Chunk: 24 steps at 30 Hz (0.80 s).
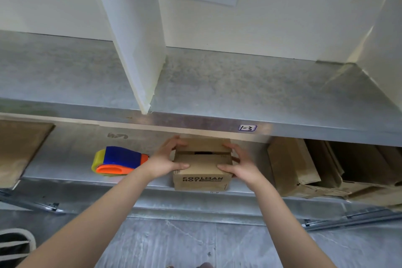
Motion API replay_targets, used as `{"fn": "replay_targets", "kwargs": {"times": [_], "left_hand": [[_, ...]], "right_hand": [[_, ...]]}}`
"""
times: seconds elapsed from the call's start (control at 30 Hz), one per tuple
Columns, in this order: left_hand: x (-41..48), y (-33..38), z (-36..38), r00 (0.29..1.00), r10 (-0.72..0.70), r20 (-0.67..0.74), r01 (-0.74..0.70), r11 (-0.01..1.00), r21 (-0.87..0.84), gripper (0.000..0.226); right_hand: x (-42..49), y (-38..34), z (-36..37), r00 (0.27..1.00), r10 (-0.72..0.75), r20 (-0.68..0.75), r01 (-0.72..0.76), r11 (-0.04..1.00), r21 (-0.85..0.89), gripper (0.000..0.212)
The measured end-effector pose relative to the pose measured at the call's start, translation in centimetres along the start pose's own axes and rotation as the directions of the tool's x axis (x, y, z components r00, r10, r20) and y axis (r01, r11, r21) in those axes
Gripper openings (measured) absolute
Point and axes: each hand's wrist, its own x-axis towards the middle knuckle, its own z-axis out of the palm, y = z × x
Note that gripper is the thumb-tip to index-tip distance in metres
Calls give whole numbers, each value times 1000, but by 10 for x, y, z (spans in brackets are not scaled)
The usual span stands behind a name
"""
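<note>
A small brown cardboard box (202, 166) printed "COOLMAN NOTE" stands on the lower metal shelf (65, 159), at its front edge. Its top flaps are folded down with a dark gap between them. My left hand (167, 158) grips the box's left side, thumb on the top near the front and fingers curled over the far top corner. My right hand (240, 163) grips the right side the same way, thumb on the top. Both forearms reach up from the bottom of the view.
A blue, orange and yellow tape dispenser (118, 161) lies left of the box. Flattened cardboard (304, 169) leans at the right, more cardboard (19, 150) at the far left. The upper shelf (217, 85) carries white dividers (139, 50) and a label "1-3" (247, 127).
</note>
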Motion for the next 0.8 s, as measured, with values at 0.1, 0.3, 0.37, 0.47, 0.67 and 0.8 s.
{"fn": "replay_targets", "kwargs": {"times": [0.1,0.3,0.37,0.47,0.67,0.8], "left_hand": [[-11,-15,6,998,23,-57,-23,1000,-1,56],[-30,-38,40,1000,20,0,-20,1000,5,57],[-35,-46,52,1000,16,-22,-16,1000,0,58],[-27,-40,53,1000,14,-27,-13,1000,24,67],[-3,-37,47,1000,26,-9,-24,987,160,72],[3,-41,45,999,45,-17,-41,984,176,69]], "right_hand": [[-16,9,4,999,-31,-23,29,998,-53,68],[-28,27,7,999,34,1,-34,992,-120,64],[-31,44,17,999,35,-12,-36,995,-98,61],[-29,55,23,998,8,-60,-11,999,-50,60],[-7,50,21,997,-13,-82,2,992,-130,57],[0,54,20,998,-9,-67,-1,990,-138,56]]}}
